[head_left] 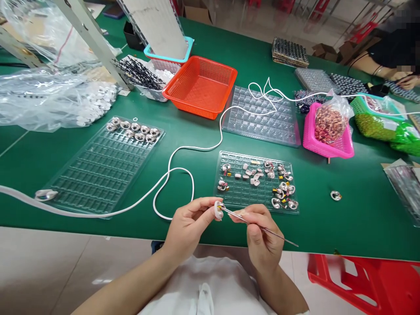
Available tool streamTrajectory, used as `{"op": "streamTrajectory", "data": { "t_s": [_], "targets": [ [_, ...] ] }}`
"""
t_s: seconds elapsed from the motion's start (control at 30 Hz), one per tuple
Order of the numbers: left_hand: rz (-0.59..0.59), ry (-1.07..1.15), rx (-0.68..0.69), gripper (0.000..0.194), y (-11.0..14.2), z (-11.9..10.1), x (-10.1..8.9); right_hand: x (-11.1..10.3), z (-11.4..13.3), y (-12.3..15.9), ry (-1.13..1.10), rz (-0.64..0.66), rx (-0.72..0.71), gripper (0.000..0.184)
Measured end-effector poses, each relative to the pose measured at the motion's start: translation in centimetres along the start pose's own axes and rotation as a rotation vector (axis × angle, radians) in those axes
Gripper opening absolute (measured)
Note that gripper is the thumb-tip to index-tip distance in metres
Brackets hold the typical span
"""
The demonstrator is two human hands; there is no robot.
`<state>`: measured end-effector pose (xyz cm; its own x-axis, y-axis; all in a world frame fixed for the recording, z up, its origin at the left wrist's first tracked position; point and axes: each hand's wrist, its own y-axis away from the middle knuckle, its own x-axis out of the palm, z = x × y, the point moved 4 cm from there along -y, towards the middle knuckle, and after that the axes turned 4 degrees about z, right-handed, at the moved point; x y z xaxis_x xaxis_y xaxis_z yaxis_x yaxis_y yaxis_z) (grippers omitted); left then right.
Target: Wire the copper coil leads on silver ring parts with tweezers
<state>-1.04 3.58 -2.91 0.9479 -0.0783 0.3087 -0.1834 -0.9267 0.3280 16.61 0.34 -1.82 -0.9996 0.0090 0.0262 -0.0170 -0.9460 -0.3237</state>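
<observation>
Bare hands at a workbench. The left hand [187, 225] pinches a small shell [218, 210], white and silvery, between thumb and fingers, above the near edge of the bench. The right hand [265, 238] is closed pen-fashion around a slim metal tool [262, 227], apparently tweezers, whose tip meets the shell's opening beside a yellow piece. The shell is judged light and stiff, its smooth curved outside liable to slip; the small pieces inside are probably fragile. It is best taken by its outer rim, clear of the opening, with light pressure; the tool is best gripped along its middle.

Just beyond the hands, a clear compartment tray [244, 197] bears similar shells and small pale pieces. Farther out on the left hand's side, a second tray [98, 166] holds silvery shells along its far end; a white cable [183, 147] loops between the trays. The supporting surface is a smooth green bench top [197, 131]. Beyond the compartment tray stands an orange basket [183, 103]; on the right hand's side are a pink basket [334, 152] and a lone shell [335, 195]. A red stool [387, 280] stands on the pale tiled floor [33, 262]; a co-worker's hand [407, 82] appears at the far right.
</observation>
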Motion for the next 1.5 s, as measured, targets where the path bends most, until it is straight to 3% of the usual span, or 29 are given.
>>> {"op": "streamTrajectory", "data": {
  "t_s": [0.57,0.8,1.1,1.5],
  "targets": [
    [0.032,0.021,-0.003,0.017,0.0,0.2,0.0,-0.5,1.2,-1.2,0.112,0.057,-0.133,0.025],
    [0.019,-0.031,0.014,0.013,0.1,0.1,-0.2,-0.3,2.9,-1.4,0.263,0.187,-0.208,0.033],
    [0.046,0.214,-0.152,0.017,-0.7,-0.1,0.8,-1.0,2.0,-1.0,0.110,0.143,-0.185,0.031],
    [0.066,0.228,-0.195,0.020,-0.5,-0.6,1.5,-0.9,2.1,-1.0,0.156,0.172,-0.209,0.032]
  ]
}}
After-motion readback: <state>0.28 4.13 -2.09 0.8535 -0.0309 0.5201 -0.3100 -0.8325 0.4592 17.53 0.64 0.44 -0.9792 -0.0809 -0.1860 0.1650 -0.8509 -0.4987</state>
